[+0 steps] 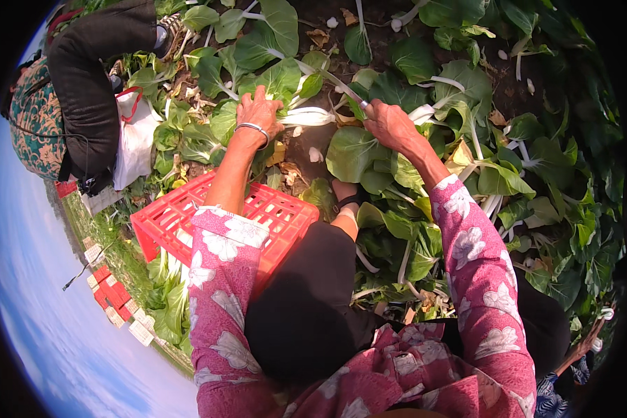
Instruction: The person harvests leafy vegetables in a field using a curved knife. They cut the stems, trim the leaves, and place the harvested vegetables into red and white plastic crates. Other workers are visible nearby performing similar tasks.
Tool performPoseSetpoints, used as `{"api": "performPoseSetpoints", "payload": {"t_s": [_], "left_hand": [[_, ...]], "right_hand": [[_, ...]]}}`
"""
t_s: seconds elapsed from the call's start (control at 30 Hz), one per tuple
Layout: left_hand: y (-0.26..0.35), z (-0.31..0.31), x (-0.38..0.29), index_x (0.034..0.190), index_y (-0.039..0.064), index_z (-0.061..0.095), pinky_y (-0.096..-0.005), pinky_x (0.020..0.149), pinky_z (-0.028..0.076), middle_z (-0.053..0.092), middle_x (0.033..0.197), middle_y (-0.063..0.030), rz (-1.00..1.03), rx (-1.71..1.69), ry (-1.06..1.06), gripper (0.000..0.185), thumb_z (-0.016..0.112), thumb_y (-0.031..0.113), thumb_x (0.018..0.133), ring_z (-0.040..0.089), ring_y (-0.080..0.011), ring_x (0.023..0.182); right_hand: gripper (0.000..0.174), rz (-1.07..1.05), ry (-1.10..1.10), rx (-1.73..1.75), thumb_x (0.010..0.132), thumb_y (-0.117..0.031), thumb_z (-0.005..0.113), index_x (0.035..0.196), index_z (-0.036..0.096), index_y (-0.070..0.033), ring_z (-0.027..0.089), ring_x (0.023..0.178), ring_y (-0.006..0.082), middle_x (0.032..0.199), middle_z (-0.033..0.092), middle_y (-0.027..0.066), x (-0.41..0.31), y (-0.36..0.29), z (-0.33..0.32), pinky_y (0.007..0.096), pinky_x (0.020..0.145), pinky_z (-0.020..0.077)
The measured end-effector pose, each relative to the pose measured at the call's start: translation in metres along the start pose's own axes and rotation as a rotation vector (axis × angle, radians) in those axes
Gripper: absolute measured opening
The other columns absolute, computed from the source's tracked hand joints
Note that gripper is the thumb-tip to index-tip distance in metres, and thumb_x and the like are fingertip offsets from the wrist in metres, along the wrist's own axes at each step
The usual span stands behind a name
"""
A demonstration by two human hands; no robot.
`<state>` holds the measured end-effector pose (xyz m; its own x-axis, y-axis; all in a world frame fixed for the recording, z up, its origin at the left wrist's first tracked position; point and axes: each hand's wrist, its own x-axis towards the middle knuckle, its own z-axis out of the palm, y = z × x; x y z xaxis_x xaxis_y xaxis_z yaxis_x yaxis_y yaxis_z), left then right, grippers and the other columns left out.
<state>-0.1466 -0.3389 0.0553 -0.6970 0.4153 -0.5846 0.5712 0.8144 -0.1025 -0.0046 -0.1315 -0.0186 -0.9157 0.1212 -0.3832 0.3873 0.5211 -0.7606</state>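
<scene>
My left hand (257, 117) lies with its fingers spread over the leafy part of a bok choy (308, 116), whose white stalk base points right. A metal bracelet circles that wrist. In my right hand (389, 121) is a knife (339, 83), gripped by its handle, its blade slanting up and left above the leaves. Just right of this fist shows another pale stalk base (421, 113). Big green leaves (352, 151) lie below the knife hand. My fingers hide part of the bok choy and most of the knife handle.
A red plastic crate (277, 209) stands beside my knee, under my left forearm. Another person (83, 89) crouches at the upper left beside a white bag (135, 138). Red crates (112, 292) stand farther off at left. Cut stem pieces and leaves litter the soil (313, 149).
</scene>
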Motion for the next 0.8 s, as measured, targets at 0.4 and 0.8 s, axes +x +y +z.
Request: {"api": "performPoseSetpoints", "payload": {"t_s": [0.4,0.8], "left_hand": [[-0.047,0.075,0.008,0.106,0.018,0.058,-0.0439,0.092,0.035,0.039,0.128,-0.0141,0.083,-0.248,0.086,0.048,0.074,0.021,0.061,0.04,-0.0339,0.112],[-0.046,0.09,0.008,0.1,0.01,0.06,-0.0425,0.092,0.035,0.046,0.119,-0.021,0.104,-0.288,0.175,0.046,0.074,0.021,0.058,0.045,-0.0373,0.106]], "right_hand": [[0.023,0.055,-0.019,-0.086,0.079,-0.018,0.049,0.094,0.046,0.0,0.057,0.075,0.0424,0.079,0.058,0.0264,0.04,0.001,0.038,0.0505,0.067,0.045],[0.024,0.175,-0.152,-0.119,0.085,-0.018,0.04,0.093,0.048,0.002,0.056,0.081,0.0435,0.084,0.059,0.027,0.052,0.001,0.05,0.0499,0.07,0.0447]]}}
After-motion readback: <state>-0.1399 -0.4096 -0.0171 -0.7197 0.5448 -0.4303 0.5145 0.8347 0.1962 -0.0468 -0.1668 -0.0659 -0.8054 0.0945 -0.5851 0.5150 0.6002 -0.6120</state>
